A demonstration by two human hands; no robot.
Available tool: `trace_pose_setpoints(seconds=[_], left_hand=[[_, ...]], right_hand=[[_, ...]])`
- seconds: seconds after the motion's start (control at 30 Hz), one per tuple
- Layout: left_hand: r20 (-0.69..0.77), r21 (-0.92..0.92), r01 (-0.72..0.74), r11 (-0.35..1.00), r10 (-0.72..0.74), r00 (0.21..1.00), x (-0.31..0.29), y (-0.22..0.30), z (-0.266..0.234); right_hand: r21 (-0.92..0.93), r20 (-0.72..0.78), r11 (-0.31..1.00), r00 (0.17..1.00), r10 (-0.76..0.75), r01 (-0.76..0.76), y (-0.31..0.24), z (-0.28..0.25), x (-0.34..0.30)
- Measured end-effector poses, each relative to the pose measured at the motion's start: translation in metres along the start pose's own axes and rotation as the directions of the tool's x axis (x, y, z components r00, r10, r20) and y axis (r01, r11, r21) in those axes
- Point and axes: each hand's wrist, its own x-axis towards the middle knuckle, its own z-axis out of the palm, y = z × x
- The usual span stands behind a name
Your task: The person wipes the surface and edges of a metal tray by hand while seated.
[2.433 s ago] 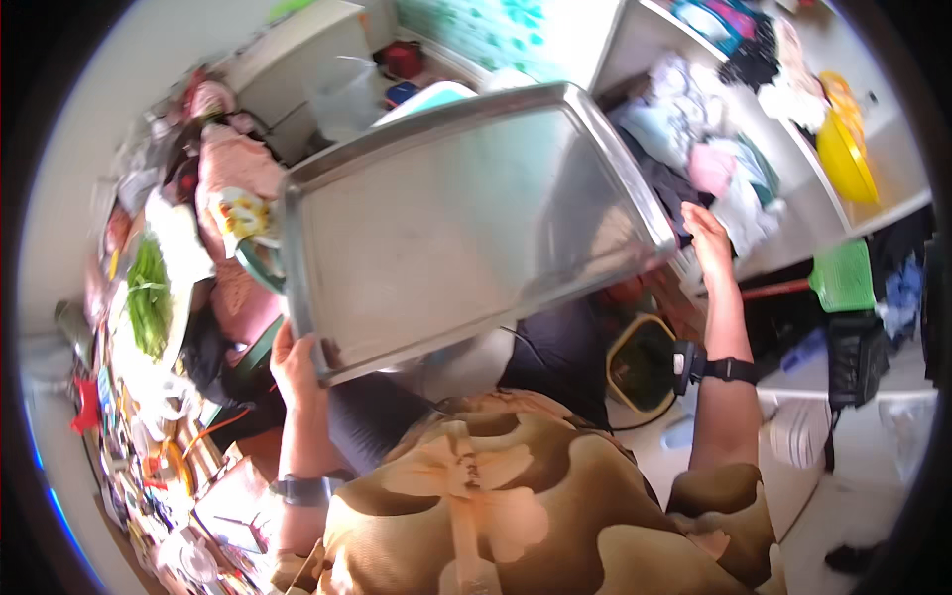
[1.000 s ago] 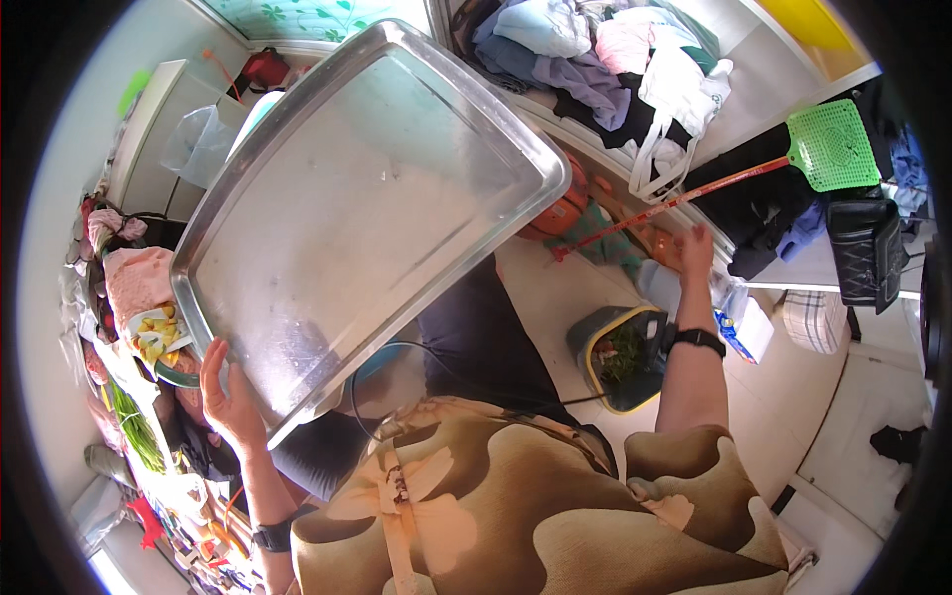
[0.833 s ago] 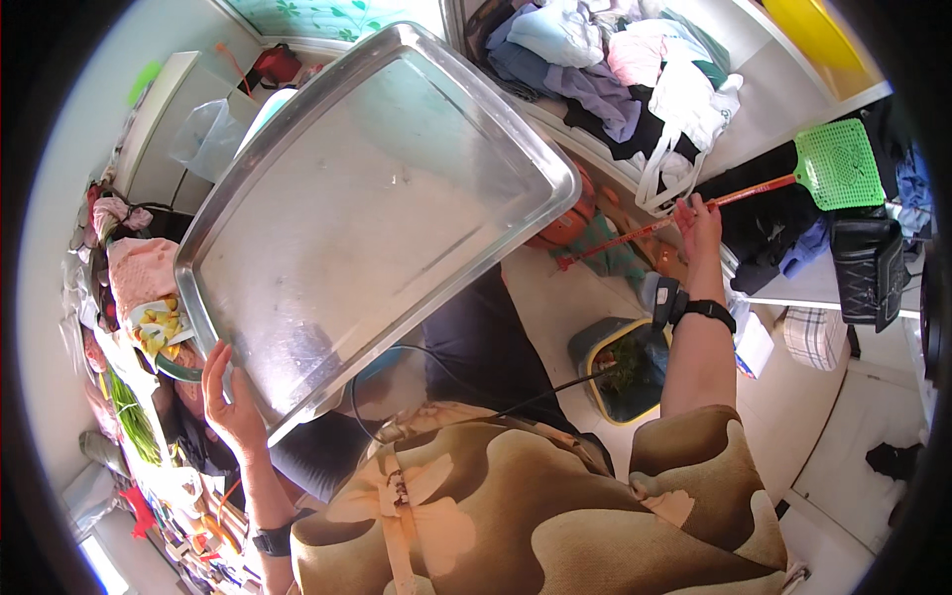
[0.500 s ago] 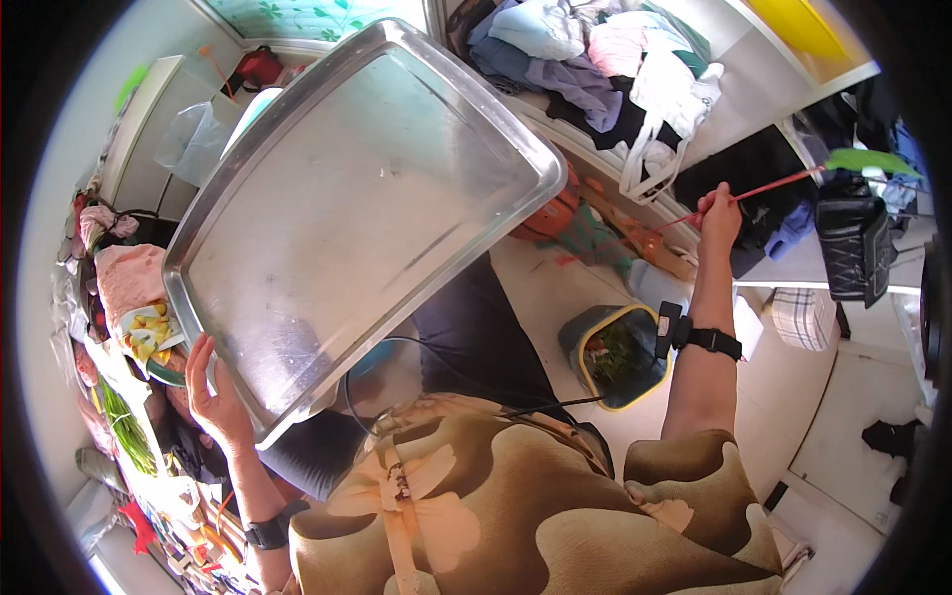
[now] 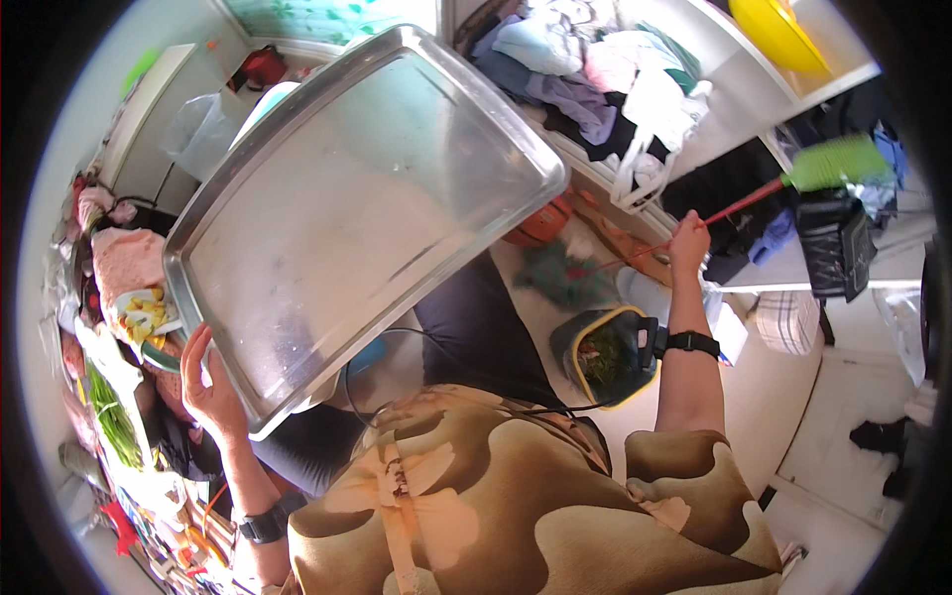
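My right hand (image 5: 689, 243) is closed around the thin red stick of a fly swatter (image 5: 843, 164), whose flat green head points up and to the right. The stick's other end reaches down-left toward a blurred dark-green thing (image 5: 565, 276) I cannot make out. A large rectangular metal tray (image 5: 367, 218) with a raised rim stands tilted across the left and middle, over my legs. At its near left corner is my left hand (image 5: 210, 392), fingers stretched out beside the rim; whether it touches the rim is hard to tell.
Right of my legs stands a dark bin (image 5: 615, 362) with a yellow rim and green scraps inside. Piled clothes (image 5: 595, 69) fill a shelf at the back; a black quilted bag (image 5: 833, 243) hangs at the right. Green stalks (image 5: 114, 416) and clutter lie at the left. An orange ball (image 5: 543, 220) sits behind the tray.
My right hand has moved slightly left and down, and the swatter's green head has turned to show its flat face. The blurred green thing has shifted left and down. The tray stays nearly still.
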Motion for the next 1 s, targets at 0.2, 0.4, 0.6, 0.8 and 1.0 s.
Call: trace_pose_setpoints(seconds=[0.2, 0.4, 0.6, 0.8, 1.0], left_hand=[[-0.048, -0.075, 0.072, 0.995, -0.076, 0.996, 0.006, 0.006, 0.012], [-0.027, -0.286, 0.155, 0.946, -0.17, 0.985, 0.003, -0.013, 0.011], [-0.033, -0.059, 0.023, 0.998, -0.025, 0.999, 0.005, -0.004, 0.003], [-0.027, -0.361, 0.293, 0.885, -0.324, 0.946, 0.004, -0.006, 0.006], [-0.003, -0.179, 0.082, 0.98, -0.084, 0.996, 0.004, -0.005, 0.002]], right_hand=[[0.174, -0.014, 0.984, 0.999, 0.048, -0.045, -0.028, -0.036, -0.007], [0.206, 0.022, 0.978, 1.0, 0.004, -0.008, -0.064, -0.037, -0.02], [0.3, 0.099, 0.953, 0.995, 0.014, -0.043, -0.07, -0.009, -0.042], [0.489, 0.29, 0.863, 0.957, -0.019, -0.131, -0.058, 0.029, -0.055], [0.135, 0.212, 0.988, 0.972, -0.105, 0.078, -0.067, 0.02, -0.064]])
